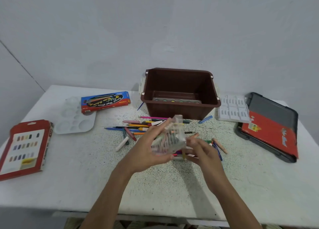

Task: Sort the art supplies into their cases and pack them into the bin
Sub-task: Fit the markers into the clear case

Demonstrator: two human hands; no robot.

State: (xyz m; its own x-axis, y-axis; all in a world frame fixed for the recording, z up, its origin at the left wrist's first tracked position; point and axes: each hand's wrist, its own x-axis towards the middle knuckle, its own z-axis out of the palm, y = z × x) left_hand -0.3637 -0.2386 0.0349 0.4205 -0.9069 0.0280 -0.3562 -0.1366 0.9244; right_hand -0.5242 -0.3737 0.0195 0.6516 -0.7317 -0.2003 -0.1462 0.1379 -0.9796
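My left hand [148, 147] grips a clear plastic case [170, 135] with several crayons inside, tilted above the table's middle. My right hand [200, 151] is at the case's lower right end, its fingers curled at a stick there; the image is blurred. Loose pencils and crayons [138, 127] lie scattered under and behind the case. The brown bin [179, 108] stands just beyond, open, with a paint tray [176, 101] on its floor.
A blue and red brush box [105, 101] and a white palette [74, 120] lie at the back left. A red pastel box [25, 149] is at the far left. A white insert tray [233, 111] and a red and black case [269, 127] lie at the right.
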